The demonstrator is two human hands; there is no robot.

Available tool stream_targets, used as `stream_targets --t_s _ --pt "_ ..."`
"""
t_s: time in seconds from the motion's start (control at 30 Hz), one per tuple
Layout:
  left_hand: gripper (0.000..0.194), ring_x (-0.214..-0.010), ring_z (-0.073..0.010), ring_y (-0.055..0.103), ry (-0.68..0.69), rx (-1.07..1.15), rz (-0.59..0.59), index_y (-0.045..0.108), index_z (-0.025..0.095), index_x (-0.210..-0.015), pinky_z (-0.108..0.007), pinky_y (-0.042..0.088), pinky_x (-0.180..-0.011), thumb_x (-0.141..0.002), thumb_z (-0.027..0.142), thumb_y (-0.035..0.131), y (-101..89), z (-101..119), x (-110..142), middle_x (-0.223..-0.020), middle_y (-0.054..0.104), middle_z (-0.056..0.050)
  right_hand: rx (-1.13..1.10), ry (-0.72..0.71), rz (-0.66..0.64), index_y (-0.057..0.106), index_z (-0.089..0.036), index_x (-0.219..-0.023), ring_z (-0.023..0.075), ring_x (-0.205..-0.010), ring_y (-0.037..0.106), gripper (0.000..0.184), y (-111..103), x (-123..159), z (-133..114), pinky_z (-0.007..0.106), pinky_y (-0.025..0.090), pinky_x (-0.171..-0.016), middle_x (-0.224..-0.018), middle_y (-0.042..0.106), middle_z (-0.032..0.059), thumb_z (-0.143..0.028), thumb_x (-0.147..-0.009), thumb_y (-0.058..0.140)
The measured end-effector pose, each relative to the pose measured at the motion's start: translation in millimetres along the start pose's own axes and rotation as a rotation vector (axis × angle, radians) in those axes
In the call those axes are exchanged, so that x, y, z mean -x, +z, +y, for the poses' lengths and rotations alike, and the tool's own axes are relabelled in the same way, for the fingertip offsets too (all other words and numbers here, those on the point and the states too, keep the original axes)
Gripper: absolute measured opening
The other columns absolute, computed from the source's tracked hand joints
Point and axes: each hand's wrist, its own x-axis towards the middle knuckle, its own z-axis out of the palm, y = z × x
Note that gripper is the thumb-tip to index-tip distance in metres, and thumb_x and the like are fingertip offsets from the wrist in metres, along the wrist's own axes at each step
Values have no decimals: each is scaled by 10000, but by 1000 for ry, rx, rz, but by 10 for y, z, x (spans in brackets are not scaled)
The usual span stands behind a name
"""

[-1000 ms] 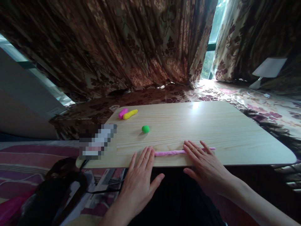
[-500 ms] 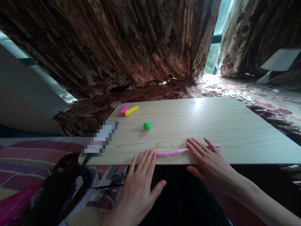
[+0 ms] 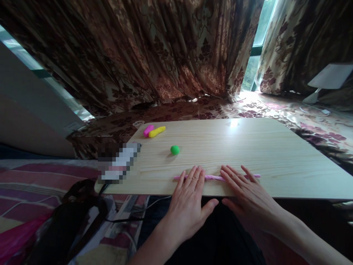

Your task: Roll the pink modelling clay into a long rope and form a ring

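A long, thin roll of light pink modelling clay (image 3: pixel 214 177) lies across the near part of the wooden table. My left hand (image 3: pixel 190 198) rests flat on its left part, fingers stretched out and thumb apart. Flat over the right part lies my right hand (image 3: pixel 242 187), its fingers also extended. Between the hands a stretch of the roll shows, and both its ends stick out past my fingers. Beyond my left hand sits a green clay ball (image 3: pixel 174 150). Farther back, a yellow clay piece (image 3: pixel 157 131) touches a bright pink clay piece (image 3: pixel 148 130).
The pale wooden tabletop (image 3: pixel 275 158) ends close to my lap. A blurred-out flat object (image 3: pixel 121 162) lies at its left edge. A dark bag (image 3: pixel 68 217) and cables are at lower left. A white lamp (image 3: pixel 329 77) stands at the far right, near patterned curtains (image 3: pixel 165 55).
My left hand has moved right, from the roll's left end onto the roll. The roll looks straighter, and its left end now shows beyond my fingers. My right hand stays on the right part.
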Motion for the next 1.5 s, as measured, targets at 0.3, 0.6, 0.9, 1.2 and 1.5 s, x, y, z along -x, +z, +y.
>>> stream_targets --t_s 0.3,0.6,0.9,1.2,1.5 --pt "704 -1382 -232 171 -44 24 13 241 125 -1419 -466 171 -1125 -886 584 272 82 -30 -170 -1492 228 -107 2 24 -17 317 -125 -1391 264 -1343 257 610 -45 -23 -29 535 119 -1091 -1450 317 137 -416 -875 461" --pt "683 -1379 -225 184 -11 -6 -1 231 148 -1424 -470 165 -1123 -891 573 270 97 -7 -88 -1493 232 -85 6 23 -25 304 -133 -1400 255 -1350 239 611 -16 19 -12 531 110 -1093 -1458 301 129 -416 -880 451" --pt "715 -1385 -246 154 15 -35 8 171 166 -1441 -488 164 -1118 -875 573 327 127 42 74 -1509 169 -74 -3 14 -39 287 -130 -1407 255 -1355 225 622 -46 -5 -18 533 112 -1094 -1462 289 136 -413 -879 453" --pt "674 -1370 -241 212 18 38 30 192 186 -1435 -469 213 -1106 -879 511 391 5 -46 -39 -1495 236 -83 -24 27 -9 243 -124 -1426 259 -1359 213 664 -125 17 -63 522 131 -1097 -1469 268 137 -407 -871 475" --pt "278 -1210 -240 425 -147 141 224 573 227 -1137 -454 312 -1026 -890 275 454 70 -594 67 -1211 568 -65 -160 -39 -36 247 -125 -1426 229 -1365 199 618 -98 -260 -351 494 106 -1116 -1476 259 115 -444 -915 384"
